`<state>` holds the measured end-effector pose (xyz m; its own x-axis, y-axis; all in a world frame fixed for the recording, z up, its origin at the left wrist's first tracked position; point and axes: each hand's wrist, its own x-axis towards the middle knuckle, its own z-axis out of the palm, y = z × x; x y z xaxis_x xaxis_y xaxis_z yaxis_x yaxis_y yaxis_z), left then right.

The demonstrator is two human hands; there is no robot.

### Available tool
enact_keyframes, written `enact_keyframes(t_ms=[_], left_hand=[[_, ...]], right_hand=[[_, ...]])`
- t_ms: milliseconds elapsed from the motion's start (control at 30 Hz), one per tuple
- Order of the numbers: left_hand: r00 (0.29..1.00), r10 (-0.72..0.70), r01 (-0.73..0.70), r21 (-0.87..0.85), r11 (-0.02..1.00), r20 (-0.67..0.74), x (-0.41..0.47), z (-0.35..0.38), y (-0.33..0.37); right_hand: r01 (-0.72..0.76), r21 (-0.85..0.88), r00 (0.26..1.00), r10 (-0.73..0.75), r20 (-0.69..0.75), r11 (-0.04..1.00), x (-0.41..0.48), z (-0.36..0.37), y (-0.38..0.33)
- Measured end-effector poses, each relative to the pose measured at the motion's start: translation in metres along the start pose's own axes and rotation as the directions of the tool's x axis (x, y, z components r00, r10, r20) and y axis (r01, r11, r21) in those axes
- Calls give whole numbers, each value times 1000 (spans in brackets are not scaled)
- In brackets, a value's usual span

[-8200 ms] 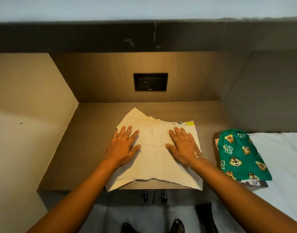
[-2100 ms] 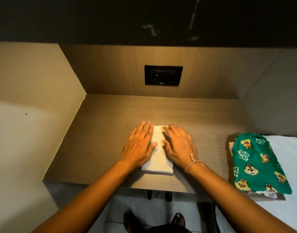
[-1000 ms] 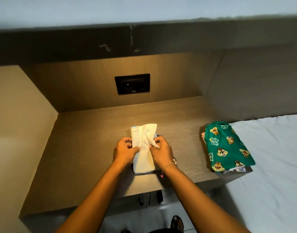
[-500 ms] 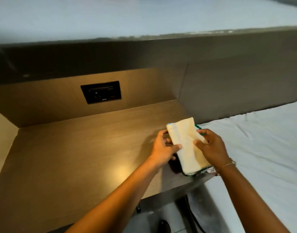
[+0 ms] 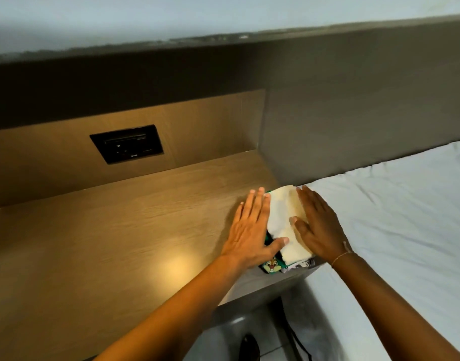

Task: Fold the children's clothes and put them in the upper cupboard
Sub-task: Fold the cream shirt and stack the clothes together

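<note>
At the right edge of the shelf (image 5: 119,243), beside the bed (image 5: 406,217), a folded cream garment (image 5: 283,217) is pressed flat onto folded green printed clothes (image 5: 271,265) by the left hand (image 5: 252,235) and right hand (image 5: 317,230), fingers straight, nothing gripped. Folding of these pieces seems done; the upper cupboard, unseen, is yet to be filled.
</note>
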<state>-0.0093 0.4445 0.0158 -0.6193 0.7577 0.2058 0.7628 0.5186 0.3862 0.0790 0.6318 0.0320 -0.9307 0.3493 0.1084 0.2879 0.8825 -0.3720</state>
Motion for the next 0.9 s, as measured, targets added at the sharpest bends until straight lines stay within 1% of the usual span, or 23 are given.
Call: enact_keyframes(t_ms=[33, 67, 100, 133, 200, 300, 333, 400, 467, 500, 600, 733, 900], left_hand=[[997, 45, -47, 22, 999, 68, 1, 3, -2], [989, 60, -66, 41, 997, 133, 2, 7, -5], [980, 60, -71, 54, 996, 188, 3, 10, -8], [972, 53, -69, 61, 996, 230, 5, 12, -10], [961, 49, -74, 81, 994, 272, 9, 12, -14], [957, 55, -89, 107, 990, 284, 13, 6, -15], [962, 39, -65, 90, 994, 272, 12, 5, -15], [972, -42, 44, -5, 999, 233, 7, 3, -14], [961, -124, 149, -87, 985, 245, 1, 3, -13], [953, -146, 177, -95, 980, 266, -3, 4, -13], [937, -192, 220, -66, 973, 292, -19, 3, -24], [952, -217, 228, -25, 973, 215, -55, -14, -66], [937, -308, 303, 57, 951, 164, -118, -53, -130]], right_hand=[[52, -33, 994, -48, 102, 998, 0, 3, 2], [71, -45, 978, -61, 198, 996, -2, 9, 3], [59, -25, 962, -50, 267, 998, -3, 15, 4], [30, 13, 952, -33, 304, 999, -3, 20, 4], [1, 45, 950, -15, 311, 999, -2, 24, 4], [-29, 82, 952, 3, 307, 996, -2, 22, -1], [-57, 138, 956, 15, 292, 989, -3, 20, -3], [-135, 265, 973, 78, 217, 955, -8, 18, -7], [-182, 304, 974, 129, 185, 935, -13, 19, -13], [-188, 301, 972, 134, 191, 935, -15, 21, -17], [-149, 277, 975, 94, 200, 949, -19, 35, -37], [-92, 357, 974, 9, 227, 930, -14, 56, -82], [38, 338, 960, -128, 247, 940, -12, 94, -164]])
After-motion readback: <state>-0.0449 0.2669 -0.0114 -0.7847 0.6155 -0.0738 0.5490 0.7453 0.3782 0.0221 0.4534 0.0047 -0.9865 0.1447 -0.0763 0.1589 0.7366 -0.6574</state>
